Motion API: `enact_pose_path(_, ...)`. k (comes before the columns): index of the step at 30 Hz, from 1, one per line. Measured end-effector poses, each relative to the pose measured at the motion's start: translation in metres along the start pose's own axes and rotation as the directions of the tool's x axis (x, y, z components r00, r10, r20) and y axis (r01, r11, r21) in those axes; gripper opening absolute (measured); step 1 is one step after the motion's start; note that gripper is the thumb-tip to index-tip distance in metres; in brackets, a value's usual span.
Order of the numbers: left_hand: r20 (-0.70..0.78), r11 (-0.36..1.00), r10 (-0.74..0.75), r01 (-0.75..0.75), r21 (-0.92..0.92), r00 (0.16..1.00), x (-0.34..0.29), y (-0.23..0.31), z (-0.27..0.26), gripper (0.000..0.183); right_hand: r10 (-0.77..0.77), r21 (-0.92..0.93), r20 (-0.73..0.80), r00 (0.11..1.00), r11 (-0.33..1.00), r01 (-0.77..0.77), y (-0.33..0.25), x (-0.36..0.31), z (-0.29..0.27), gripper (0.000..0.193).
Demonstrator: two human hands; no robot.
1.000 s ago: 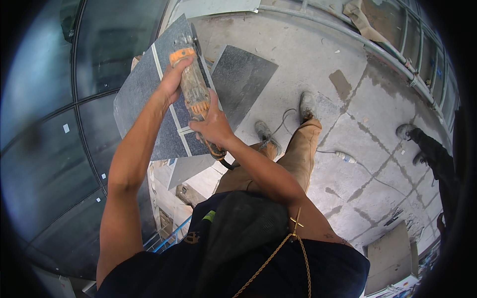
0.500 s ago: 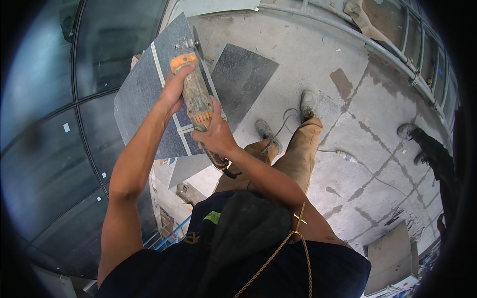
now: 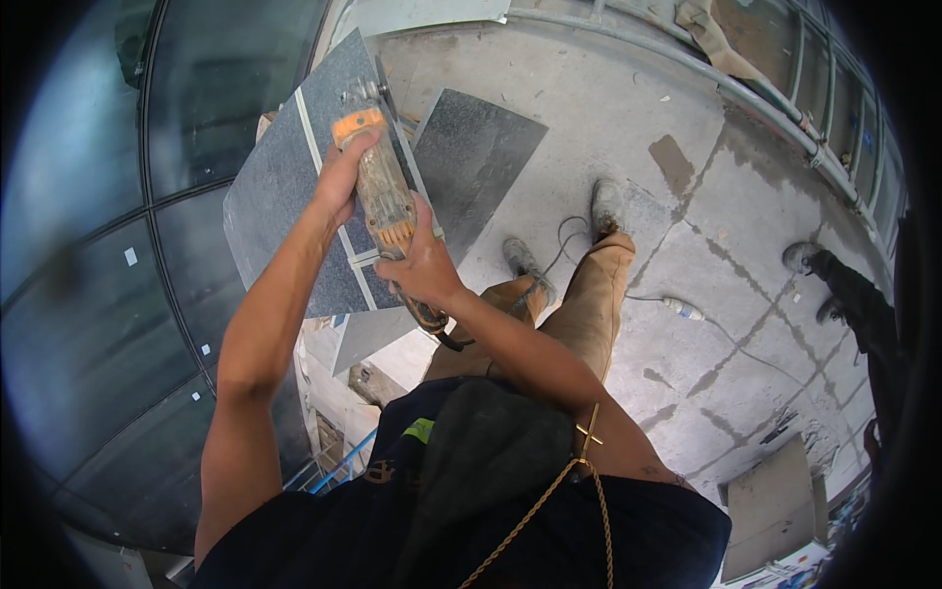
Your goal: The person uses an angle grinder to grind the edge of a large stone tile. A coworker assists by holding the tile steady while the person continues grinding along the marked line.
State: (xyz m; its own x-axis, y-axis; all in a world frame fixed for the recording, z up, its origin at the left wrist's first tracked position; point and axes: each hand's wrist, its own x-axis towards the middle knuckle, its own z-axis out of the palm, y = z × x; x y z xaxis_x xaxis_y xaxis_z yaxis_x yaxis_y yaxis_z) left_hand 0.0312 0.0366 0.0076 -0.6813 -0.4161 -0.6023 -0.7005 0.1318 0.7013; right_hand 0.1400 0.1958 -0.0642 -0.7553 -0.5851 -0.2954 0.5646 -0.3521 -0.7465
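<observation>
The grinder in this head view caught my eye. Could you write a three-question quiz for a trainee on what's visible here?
1. Short answer: Which hand grips the grinder nearer its orange collar?
2. True or false: The large grey slab showing to the left of the grinder bears a bright red strip.
3. Multiple choice: Near which edge of the picture does the other person's dark-clothed leg show?
a) left
b) top
c) right

Key
1. The left hand; the right hand holds it farther back.
2. False: the strip is pale.
3. c
</observation>
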Motion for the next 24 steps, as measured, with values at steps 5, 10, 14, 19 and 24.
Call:
enact_pose_path(5, -0.072, 1.000, -0.013, 0.013, 0.004, 0.997, 0.017, 0.002, -0.006, 0.071, 0.148, 0.047, 0.064, 0.987, 0.987, -0.151, -0.033, 0.012, -0.003, 0.107)
enact_pose_path(10, 0.054, 1.000, -0.015, 0.016, -0.006, 0.998, 0.035, 0.008, -0.013, 0.074, 0.047, -0.001, 0.017, 0.999, 0.999, -0.047, -0.019, 0.029, 0.000, 0.105)
enact_pose_path(14, 0.097, 0.999, -0.050, 0.051, -0.013, 0.994, 0.043, 0.009, -0.014, 0.083, -0.023, -0.042, -0.004, 1.000, 0.999, 0.023, -0.003, 0.042, -0.002, 0.106)
enact_pose_path(19, 0.112, 1.000, 0.004, -0.001, -0.023, 0.994, 0.039, 0.003, -0.014, 0.080, 0.035, 0.023, 0.005, 0.999, 0.999, -0.035, -0.017, 0.025, -0.002, 0.106)
enact_pose_path(24, 0.109, 0.999, 0.016, -0.012, -0.038, 0.994, 0.017, 0.006, -0.005, 0.076, 0.097, 0.007, 0.021, 0.995, 0.995, -0.097, -0.037, 0.006, -0.006, 0.109)
